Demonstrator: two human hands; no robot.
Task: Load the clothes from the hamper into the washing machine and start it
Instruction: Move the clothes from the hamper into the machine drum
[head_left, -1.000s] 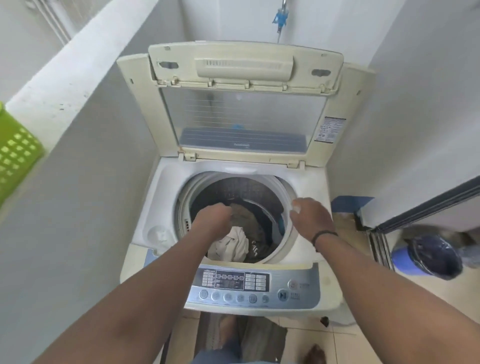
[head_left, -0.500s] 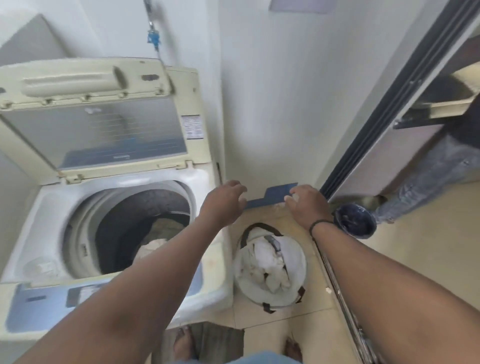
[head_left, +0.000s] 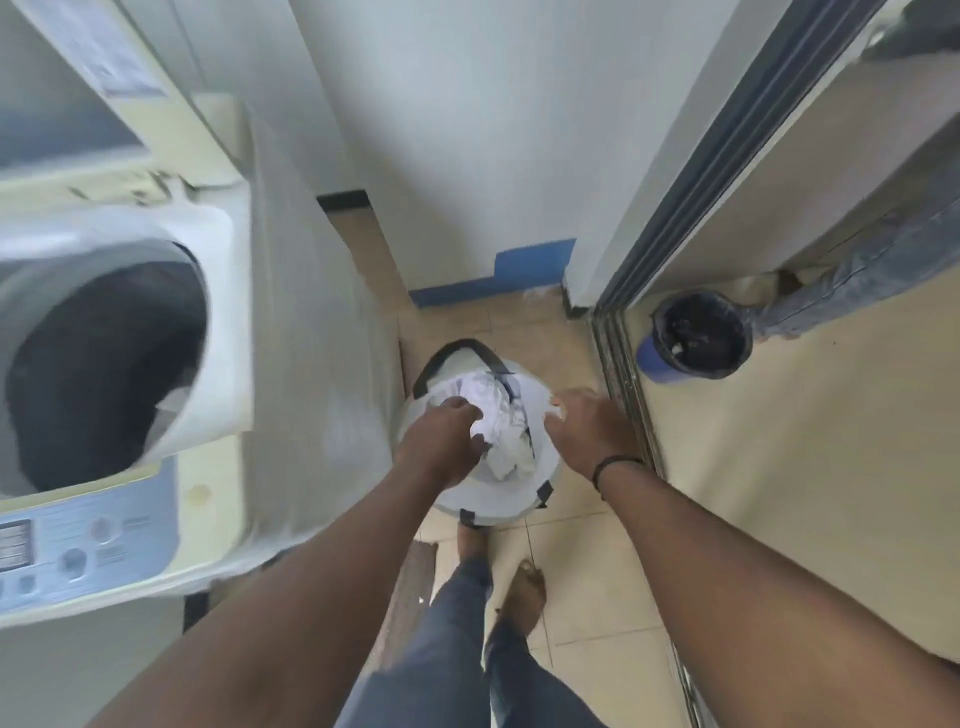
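Left hand grips crumpled white clothes in round white fabric hamper — right hand just beside, fingers curled, grip unclear.

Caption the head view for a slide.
Both hands reach into the white hamper: left hand on white clothes, right hand at rim, open washing machine alongside.

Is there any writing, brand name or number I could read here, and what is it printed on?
Nothing can be read.
Sticker on the washer's open lid: printed lines, too blurred to read.
Control panel on the washer front: button labels and a display block, smeared by motion, unreadable.
Hamper and bin: no text shows.
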